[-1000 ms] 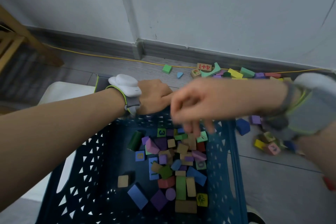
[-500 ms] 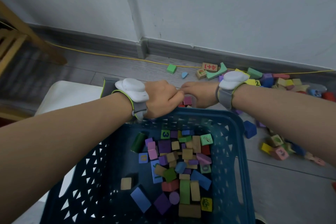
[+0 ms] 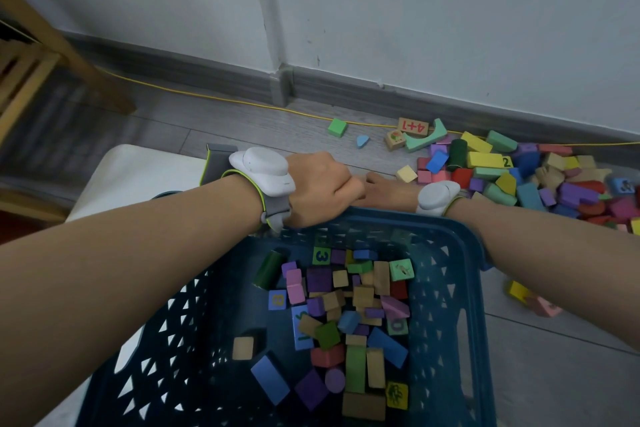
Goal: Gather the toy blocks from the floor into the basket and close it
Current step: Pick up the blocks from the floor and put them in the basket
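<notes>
Left hand [image 3: 320, 189]: fingers are curled over the far rim of the blue basket [image 3: 446, 291]. Right hand [image 3: 389, 189] is stretched beyond that rim; its finger state cannot be told. Blocks in the basket [image 3: 349, 315] are noted at 6 o'clock, floor blocks [image 3: 519, 177] at 2 o'clock.

A pale, plain wall [image 3: 415, 10] is seen beyond the hands, divided by a narrow vertical strip [image 3: 268, 3] and edged below by a grey skirting board [image 3: 346, 88]. Grey wood-look flooring [image 3: 214, 121] is laid beneath, and a thin yellow cable [image 3: 207, 98] is run along it near the skirting. Slatted wooden furniture [image 3: 31, 66] is placed far off beyond the left hand, and a white slab [image 3: 138, 173] is laid beneath that wrist. The light is dim and even.
</notes>
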Demonstrator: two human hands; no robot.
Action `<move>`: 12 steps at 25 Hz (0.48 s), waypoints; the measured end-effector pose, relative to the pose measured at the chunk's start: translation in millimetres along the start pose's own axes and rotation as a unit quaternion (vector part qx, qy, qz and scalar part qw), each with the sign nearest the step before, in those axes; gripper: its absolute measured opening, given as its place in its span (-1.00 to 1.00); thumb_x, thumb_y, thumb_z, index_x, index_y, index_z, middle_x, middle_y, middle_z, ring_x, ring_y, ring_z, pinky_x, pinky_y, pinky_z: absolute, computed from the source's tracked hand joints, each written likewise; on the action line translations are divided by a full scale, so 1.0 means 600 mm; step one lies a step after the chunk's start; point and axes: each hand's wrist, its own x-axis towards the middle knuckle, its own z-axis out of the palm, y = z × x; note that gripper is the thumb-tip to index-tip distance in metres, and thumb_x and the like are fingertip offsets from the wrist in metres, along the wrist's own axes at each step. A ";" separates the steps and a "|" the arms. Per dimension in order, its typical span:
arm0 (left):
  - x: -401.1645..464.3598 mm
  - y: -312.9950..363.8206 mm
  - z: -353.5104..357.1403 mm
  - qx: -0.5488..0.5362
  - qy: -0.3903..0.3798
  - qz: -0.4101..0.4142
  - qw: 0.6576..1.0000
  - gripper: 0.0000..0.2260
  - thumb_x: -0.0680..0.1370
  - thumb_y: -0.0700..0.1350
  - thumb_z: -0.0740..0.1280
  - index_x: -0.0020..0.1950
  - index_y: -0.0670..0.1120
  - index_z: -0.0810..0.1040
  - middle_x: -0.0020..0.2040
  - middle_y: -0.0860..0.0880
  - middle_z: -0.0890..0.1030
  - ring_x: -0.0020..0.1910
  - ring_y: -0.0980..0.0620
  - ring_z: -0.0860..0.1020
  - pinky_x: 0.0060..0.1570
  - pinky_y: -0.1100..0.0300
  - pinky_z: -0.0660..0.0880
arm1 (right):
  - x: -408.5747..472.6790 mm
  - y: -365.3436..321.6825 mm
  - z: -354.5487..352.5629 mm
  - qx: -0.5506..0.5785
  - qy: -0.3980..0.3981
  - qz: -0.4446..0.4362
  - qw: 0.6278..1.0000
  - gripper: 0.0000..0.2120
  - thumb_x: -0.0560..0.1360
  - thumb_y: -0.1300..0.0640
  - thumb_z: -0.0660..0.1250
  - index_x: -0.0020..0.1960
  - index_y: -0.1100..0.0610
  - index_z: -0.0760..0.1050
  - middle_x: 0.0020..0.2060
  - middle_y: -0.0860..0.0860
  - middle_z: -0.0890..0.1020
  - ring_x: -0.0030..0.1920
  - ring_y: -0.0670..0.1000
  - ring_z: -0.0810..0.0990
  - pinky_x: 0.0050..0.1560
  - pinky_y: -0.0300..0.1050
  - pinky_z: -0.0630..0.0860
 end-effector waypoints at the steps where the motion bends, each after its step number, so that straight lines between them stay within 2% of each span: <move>1: 0.000 0.000 -0.001 0.004 -0.006 -0.001 1.000 -0.50 0.49 0.15 -0.11 -0.27 -0.11 0.49 -0.40 -0.04 0.45 -0.35 -0.06 0.46 -0.32 0.13 0.30 | -0.006 -0.002 0.000 0.039 0.004 0.022 0.999 -0.52 0.55 -0.18 0.10 0.39 0.01 0.29 0.32 0.11 0.28 0.26 0.22 0.31 0.21 0.19 0.41; 4: -0.001 0.002 -0.005 0.012 -0.015 -0.001 1.000 -0.51 0.49 0.16 -0.13 -0.25 -0.10 0.47 -0.42 -0.02 0.42 -0.39 -0.02 0.41 -0.32 0.12 0.31 | -0.015 0.015 0.015 0.138 0.099 0.084 0.982 -0.62 0.51 -0.14 0.26 0.27 -0.03 0.35 0.19 0.08 0.33 0.14 0.18 0.39 0.12 0.14 0.46; 7: -0.007 0.013 -0.009 0.017 -0.012 0.002 1.000 -0.57 0.62 0.13 -0.07 -0.30 -0.05 0.37 -0.42 -0.04 0.41 -0.40 -0.03 0.39 -0.31 0.11 0.33 | -0.053 0.022 0.007 0.267 0.184 0.146 0.935 -0.70 0.45 -0.02 0.37 0.15 -0.06 0.42 0.09 0.04 0.40 0.10 0.11 0.46 0.10 0.10 0.52; 8: -0.007 0.012 -0.010 0.011 -0.009 -0.001 1.000 -0.57 0.64 0.10 -0.04 -0.33 -0.05 0.35 -0.42 -0.04 0.43 -0.38 -0.06 0.42 -0.30 0.09 0.37 | -0.064 0.020 -0.008 0.332 0.219 0.163 0.903 -0.74 0.45 0.03 0.38 0.11 -0.03 0.45 0.08 0.04 0.44 0.10 0.08 0.49 0.07 0.07 0.56; 9: -0.007 0.011 -0.011 0.002 -0.005 -0.005 1.000 -0.55 0.65 0.09 -0.02 -0.35 -0.07 0.36 -0.42 -0.05 0.45 -0.37 -0.07 0.45 -0.28 0.08 0.41 | -0.078 0.015 -0.029 0.427 0.248 0.174 0.852 -0.77 0.45 0.09 0.40 0.08 0.01 0.47 0.07 0.05 0.47 0.07 0.07 0.53 0.02 0.03 0.61; 11: -0.008 0.012 -0.011 -0.007 -0.006 -0.016 1.000 -0.51 0.65 0.10 -0.02 -0.35 -0.10 0.40 -0.42 -0.06 0.45 -0.37 -0.07 0.46 -0.26 0.08 0.43 | -0.118 0.000 -0.090 0.631 0.267 0.156 0.711 -0.80 0.49 0.23 0.38 0.09 0.14 0.48 0.02 0.13 0.51 -0.13 0.07 0.58 -0.15 -0.06 0.66; 12: -0.007 0.011 -0.011 -0.005 -0.008 -0.019 1.000 -0.50 0.65 0.11 -0.03 -0.33 -0.13 0.43 -0.42 -0.06 0.43 -0.38 -0.05 0.45 -0.27 0.10 0.40 | -0.142 -0.004 -0.122 0.695 0.266 0.129 0.655 -0.81 0.50 0.28 0.36 0.10 0.18 0.47 -0.01 0.17 0.50 -0.19 0.08 0.55 -0.20 -0.10 0.65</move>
